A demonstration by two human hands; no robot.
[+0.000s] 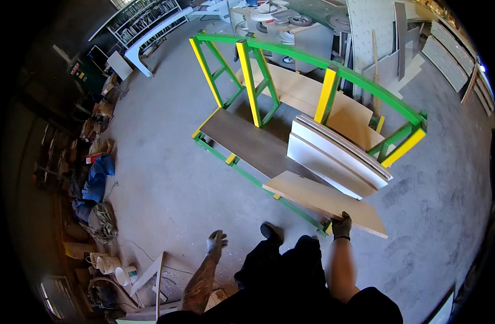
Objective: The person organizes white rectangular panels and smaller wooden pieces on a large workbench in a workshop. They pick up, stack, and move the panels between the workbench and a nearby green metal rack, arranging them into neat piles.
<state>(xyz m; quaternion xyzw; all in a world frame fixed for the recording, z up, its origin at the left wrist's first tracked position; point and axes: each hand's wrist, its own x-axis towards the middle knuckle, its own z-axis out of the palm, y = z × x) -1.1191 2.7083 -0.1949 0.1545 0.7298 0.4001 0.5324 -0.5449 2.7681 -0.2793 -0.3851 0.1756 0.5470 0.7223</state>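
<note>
My right hand (342, 225), in a dark glove, grips the near long edge of a light wooden board (325, 201). The board lies tilted over the near side of a green and yellow rack (378, 93). My left hand (217, 244), in a grey glove, hangs over the floor left of my feet, holding nothing, its fingers loosely bent and apart. Beyond the held board, several white panels (328, 159) lean on edge against the rack's uprights. A dark brown panel (247, 141) forms the rack's near deck. My right fingers are partly hidden by the board's edge.
A light wooden sheet (296, 92) stands on the rack's far side. White buckets (126, 275) and a long white strip (160, 283) lie at lower left. Blue bags (97, 178) and boxes line the left wall. Large panels (447, 62) lean at far right.
</note>
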